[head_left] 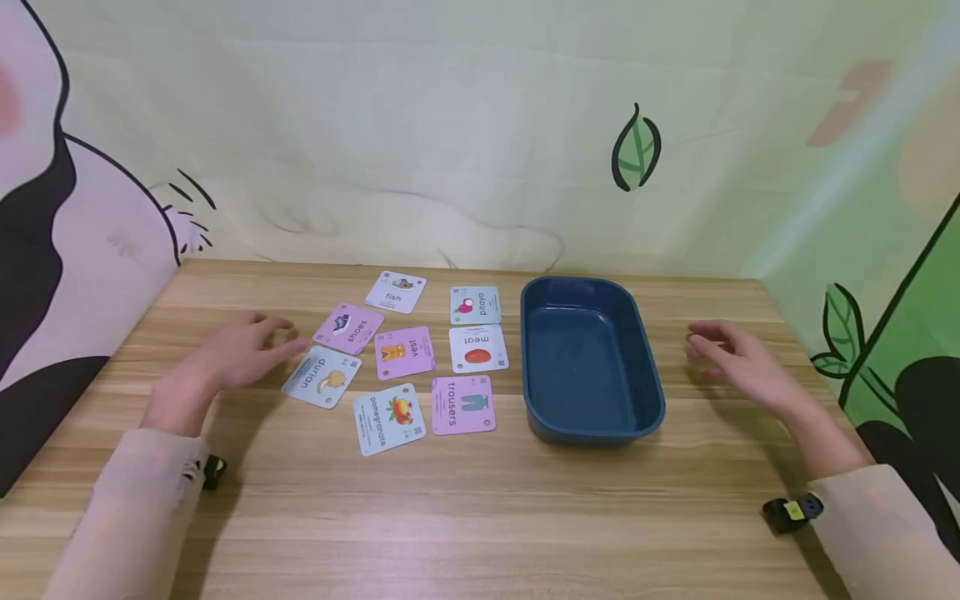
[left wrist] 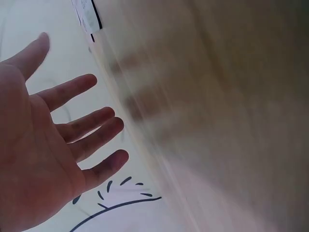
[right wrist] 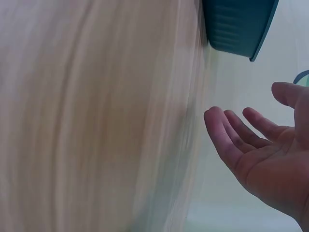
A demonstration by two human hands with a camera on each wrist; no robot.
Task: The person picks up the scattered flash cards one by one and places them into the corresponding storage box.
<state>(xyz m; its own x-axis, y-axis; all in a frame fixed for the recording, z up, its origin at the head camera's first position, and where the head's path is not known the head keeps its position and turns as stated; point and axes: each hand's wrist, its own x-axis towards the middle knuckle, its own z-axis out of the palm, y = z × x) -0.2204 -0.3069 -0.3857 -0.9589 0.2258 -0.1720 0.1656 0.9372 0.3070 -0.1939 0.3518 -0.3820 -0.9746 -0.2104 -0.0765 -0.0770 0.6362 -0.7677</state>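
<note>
Several picture cards lie face up on the wooden table, left of a dark blue bin (head_left: 592, 367) with nothing in it. Nearest my left hand (head_left: 251, 348) are the durian card (head_left: 322, 377) and the purple shoes card (head_left: 348, 328). That hand holds nothing; its fingers are spread in the left wrist view. Farther over lie the fish (head_left: 396, 292), vest (head_left: 405, 352), pitaya (head_left: 476, 305), meat (head_left: 478, 348), pomegranate (head_left: 389, 419) and trousers (head_left: 463, 405) cards. Right of the bin, my right hand (head_left: 738, 358) hovers with loosely bent fingers and holds nothing.
The wooden table (head_left: 450, 517) ends at a back edge against a printed cloth (head_left: 420, 125) with leaf drawings. Small black devices are strapped at both wrists. The bin's wall (right wrist: 236, 24) rises beyond the right hand.
</note>
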